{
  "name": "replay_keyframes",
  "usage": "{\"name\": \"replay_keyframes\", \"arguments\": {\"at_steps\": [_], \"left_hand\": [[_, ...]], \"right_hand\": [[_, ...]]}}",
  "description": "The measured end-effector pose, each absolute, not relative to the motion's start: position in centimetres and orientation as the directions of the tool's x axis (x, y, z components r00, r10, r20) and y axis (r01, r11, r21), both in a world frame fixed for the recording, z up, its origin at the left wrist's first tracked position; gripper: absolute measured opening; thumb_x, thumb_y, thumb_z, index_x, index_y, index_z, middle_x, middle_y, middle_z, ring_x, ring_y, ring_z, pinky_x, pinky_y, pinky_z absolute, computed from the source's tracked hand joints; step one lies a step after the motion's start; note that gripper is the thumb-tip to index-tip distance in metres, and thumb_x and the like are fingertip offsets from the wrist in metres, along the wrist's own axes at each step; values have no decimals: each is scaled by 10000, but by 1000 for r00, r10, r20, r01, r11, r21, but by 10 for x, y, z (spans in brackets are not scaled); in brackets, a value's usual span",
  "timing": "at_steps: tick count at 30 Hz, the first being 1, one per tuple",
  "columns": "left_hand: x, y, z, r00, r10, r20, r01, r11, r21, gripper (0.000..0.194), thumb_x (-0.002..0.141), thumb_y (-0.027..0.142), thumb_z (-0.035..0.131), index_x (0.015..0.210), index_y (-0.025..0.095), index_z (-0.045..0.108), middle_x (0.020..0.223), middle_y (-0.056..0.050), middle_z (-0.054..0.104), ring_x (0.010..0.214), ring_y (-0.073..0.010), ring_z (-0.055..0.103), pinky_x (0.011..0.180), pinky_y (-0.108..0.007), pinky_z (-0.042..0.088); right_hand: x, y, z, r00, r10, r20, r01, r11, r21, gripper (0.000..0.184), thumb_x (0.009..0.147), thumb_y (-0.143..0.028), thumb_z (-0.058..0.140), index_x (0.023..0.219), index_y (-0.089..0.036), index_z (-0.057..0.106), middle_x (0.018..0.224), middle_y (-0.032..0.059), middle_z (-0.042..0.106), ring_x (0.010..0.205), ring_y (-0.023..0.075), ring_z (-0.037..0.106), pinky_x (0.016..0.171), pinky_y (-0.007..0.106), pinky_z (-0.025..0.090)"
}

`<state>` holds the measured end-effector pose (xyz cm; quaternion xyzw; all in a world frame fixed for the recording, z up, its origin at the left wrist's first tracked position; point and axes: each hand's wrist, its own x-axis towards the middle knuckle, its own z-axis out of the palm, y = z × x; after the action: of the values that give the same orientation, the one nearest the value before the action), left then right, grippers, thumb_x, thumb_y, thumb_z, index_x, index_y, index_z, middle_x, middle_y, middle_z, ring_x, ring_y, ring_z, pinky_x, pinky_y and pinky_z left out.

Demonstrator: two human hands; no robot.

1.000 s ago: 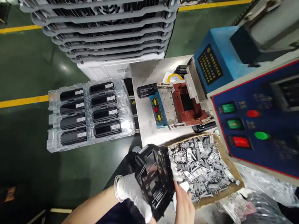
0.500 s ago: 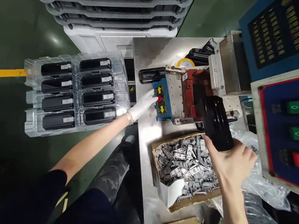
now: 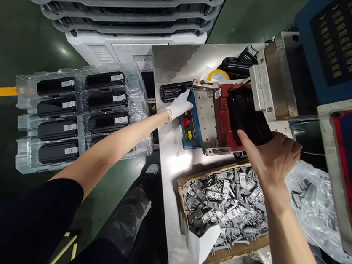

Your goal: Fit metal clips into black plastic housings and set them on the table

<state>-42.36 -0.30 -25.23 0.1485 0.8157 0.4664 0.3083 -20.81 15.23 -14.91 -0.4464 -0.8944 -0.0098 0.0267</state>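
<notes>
One black housing (image 3: 253, 119) sits at the red fixture (image 3: 224, 116), its long axis slanting toward our right hand (image 3: 270, 155), the nearer, which grips its near end, thumb and fingers wide; our gloved left hand (image 3: 179, 106), fingers extended, holds nothing visible by the button box (image 3: 190, 135).

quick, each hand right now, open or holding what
Left hand: open, gloved, over the blue panel; contact can't be told.
Right hand: closed on the black housing at the red fixture.

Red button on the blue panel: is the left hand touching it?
Apart: the head view shows some blue panel between the left hand and red button.
</notes>
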Motion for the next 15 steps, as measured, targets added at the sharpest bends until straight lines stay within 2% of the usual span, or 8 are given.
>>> {"name": "replay_keyframes", "arguments": {"at_steps": [5,8,10,12,15], "left_hand": [[-431,4,-265,-753,569,-331,-23,480,877,1086,613,136,566,1667,65,315,1722,-138,374,1606,-299,330,1316,-335,267],[-431,5,-270,-753,583,-304,-14,448,894,1062,599,129,570,1641,60,380,1677,-142,443,1581,-316,366,1307,-330,284],[-431,6,-273,-755,583,-301,-20,438,899,1056,596,127,567,1635,60,391,1671,-150,447,1568,-316,386,1303,-339,296],[-430,6,-275,-757,578,-306,-32,434,900,1061,602,128,563,1645,74,373,1689,-146,419,1573,-304,380,1304,-345,295],[-429,5,-277,-758,577,-304,-43,422,906,1052,624,132,561,1654,80,351,1718,-138,373,1602,-283,332,1321,-335,253]], "right_hand": [[-215,158,-158,-622,782,54,783,621,26,812,788,-519,830,1254,117,638,1282,364,632,1297,473,530,1139,538,418],[-215,160,-163,-638,768,61,770,638,23,864,832,-627,718,1258,118,624,1303,383,607,1295,464,504,1135,546,397],[-214,160,-165,-641,766,52,767,642,-3,1012,868,-778,547,1275,147,597,1333,411,566,1299,475,486,1142,567,376],[-214,160,-165,-649,759,36,758,651,-43,1269,850,-948,257,1324,193,542,1393,435,498,1323,495,455,1164,589,343],[-214,159,-165,-673,739,13,735,671,-97,1560,684,-1050,-121,1343,212,516,1466,431,422,1394,500,375,1223,594,272]]}}
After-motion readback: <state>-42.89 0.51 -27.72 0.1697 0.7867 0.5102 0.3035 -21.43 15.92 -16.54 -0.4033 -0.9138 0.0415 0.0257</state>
